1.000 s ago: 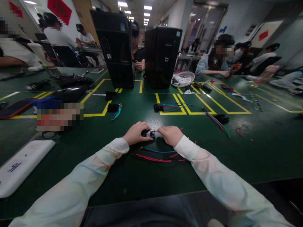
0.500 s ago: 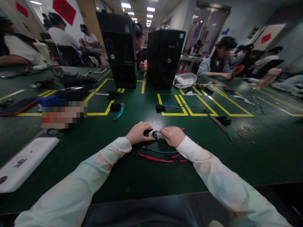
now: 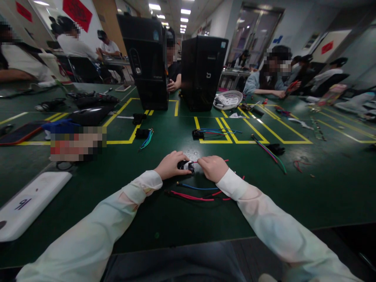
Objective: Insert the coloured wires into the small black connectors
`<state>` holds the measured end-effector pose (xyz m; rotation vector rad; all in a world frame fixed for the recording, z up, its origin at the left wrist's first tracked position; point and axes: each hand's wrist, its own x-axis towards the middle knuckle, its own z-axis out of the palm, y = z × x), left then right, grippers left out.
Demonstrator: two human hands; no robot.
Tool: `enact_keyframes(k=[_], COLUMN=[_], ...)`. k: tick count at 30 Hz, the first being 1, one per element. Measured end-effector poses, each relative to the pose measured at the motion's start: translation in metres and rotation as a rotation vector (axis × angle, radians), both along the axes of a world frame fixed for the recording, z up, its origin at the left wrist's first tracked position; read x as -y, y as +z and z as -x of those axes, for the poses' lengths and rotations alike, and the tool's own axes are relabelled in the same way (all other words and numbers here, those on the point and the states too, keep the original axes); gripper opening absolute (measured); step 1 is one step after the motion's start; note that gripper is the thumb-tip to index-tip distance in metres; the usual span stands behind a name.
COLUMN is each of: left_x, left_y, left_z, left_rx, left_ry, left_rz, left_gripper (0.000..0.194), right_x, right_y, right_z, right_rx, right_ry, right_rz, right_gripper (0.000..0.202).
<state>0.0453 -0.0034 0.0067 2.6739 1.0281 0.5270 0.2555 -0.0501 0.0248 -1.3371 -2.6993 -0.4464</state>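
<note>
My left hand [image 3: 171,166] grips a small black-and-white part [image 3: 189,166] between thumb and fingers, just above the green table [image 3: 141,219]. Close beside it on the right, my right hand [image 3: 214,168] pinches a thin red wire [image 3: 194,162]. The wire's near end reaches the part, and its other end shows past the knuckles. Whether the wire is inside the part is too small to tell. Nearer to me lie a blue wire [image 3: 195,187] and several red wires [image 3: 190,196], partly under my right sleeve.
Two black computer towers [image 3: 143,62] [image 3: 202,70] stand ahead, with a person behind them. Black connectors with coloured wires [image 3: 198,134] [image 3: 142,133] [image 3: 276,149] lie across the middle. A white basket [image 3: 229,99] is at back right, a white device [image 3: 32,203] at left.
The whole view has shifted slightly. Both hands keep their grip, with hardly any movement between them. Behind the towers, the other person's hand has moved left towards the left tower.
</note>
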Motion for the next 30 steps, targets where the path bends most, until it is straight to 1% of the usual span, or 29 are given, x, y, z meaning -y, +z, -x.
enact_keyframes(k=[3, 6, 10, 12, 15, 19, 22, 26, 28, 30], left_x=[0.0, -0.001, -0.001, -0.001, -0.001, -0.001, -0.003, -0.005, -0.005, -0.004], left_y=[0.0, -0.001, -0.003, -0.003, -0.003, -0.002, -0.002, -0.002, -0.002, -0.002], left_z=[0.0, 0.0, 0.0, 0.0, 0.0, 0.0, 0.001, 0.001, 0.001, 0.001], left_rx=[-0.003, -0.006, -0.007, -0.005, -0.001, -0.003, -0.005, 0.009, 0.011, 0.008], left_ry=[-0.002, 0.0, 0.003, 0.007, 0.01, 0.005, -0.019, -0.051, -0.046, -0.032], left_rz=[0.0, -0.006, -0.016, -0.016, -0.014, -0.019, -0.004, 0.019, 0.015, 0.002], left_gripper=[0.044, 0.045, 0.045, 0.045, 0.044, 0.045, 0.045, 0.045, 0.044, 0.044], right_x=[-0.001, -0.002, -0.004, -0.004, -0.004, -0.004, -0.006, -0.009, -0.011, -0.011], right_y=[-0.002, -0.001, 0.001, 0.001, 0.0, 0.0, -0.001, -0.006, -0.008, -0.009], right_z=[0.0, 0.0, -0.002, -0.003, -0.003, -0.004, -0.003, -0.001, -0.002, -0.004], right_rx=[-0.013, -0.016, -0.006, -0.018, -0.031, -0.045, -0.054, -0.094, -0.117, -0.128], right_ry=[0.0, -0.01, 0.012, -0.003, -0.015, -0.002, -0.034, -0.071, -0.044, 0.021], right_rz=[-0.034, -0.025, 0.113, 0.179, 0.212, 0.161, 0.088, 0.01, -0.012, -0.024], right_gripper=[0.021, 0.021, 0.021, 0.023, 0.025, 0.023, 0.019, 0.019, 0.019, 0.019])
